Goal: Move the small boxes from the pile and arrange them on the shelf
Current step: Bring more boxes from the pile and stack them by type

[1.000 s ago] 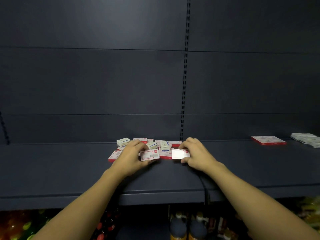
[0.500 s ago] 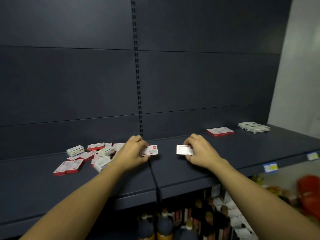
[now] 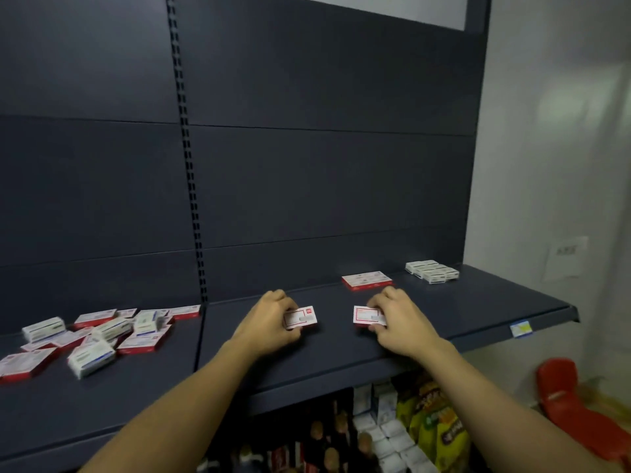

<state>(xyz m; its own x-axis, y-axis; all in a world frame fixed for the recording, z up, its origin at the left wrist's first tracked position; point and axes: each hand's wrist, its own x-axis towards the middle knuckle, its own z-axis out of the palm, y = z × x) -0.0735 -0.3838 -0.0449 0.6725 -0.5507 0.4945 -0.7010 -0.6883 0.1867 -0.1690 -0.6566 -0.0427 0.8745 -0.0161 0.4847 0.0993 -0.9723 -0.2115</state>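
Note:
A loose pile of small boxes (image 3: 99, 336), red-and-white and white ones, lies on the dark shelf (image 3: 341, 356) at the left. My left hand (image 3: 269, 322) grips one red-and-white box (image 3: 302, 316) just above the shelf, right of the pile. My right hand (image 3: 399, 319) holds a second red-and-white box (image 3: 365, 315) a little further right. Behind my right hand a flat stack of red-and-white boxes (image 3: 367, 279) lies by the back panel. A neat group of white boxes (image 3: 432, 270) sits at the far right.
A slotted upright (image 3: 189, 158) runs down the dark back panel. A blue price tag (image 3: 520, 328) marks the shelf's front edge. Bottles and yellow packets (image 3: 430, 428) fill the level below. A red plastic item (image 3: 573, 401) lies by the white wall at right.
Both hands have lifted a box each out of the pile and carried them right along the shelf. The view has swung right, so the pile now lies far to the left.

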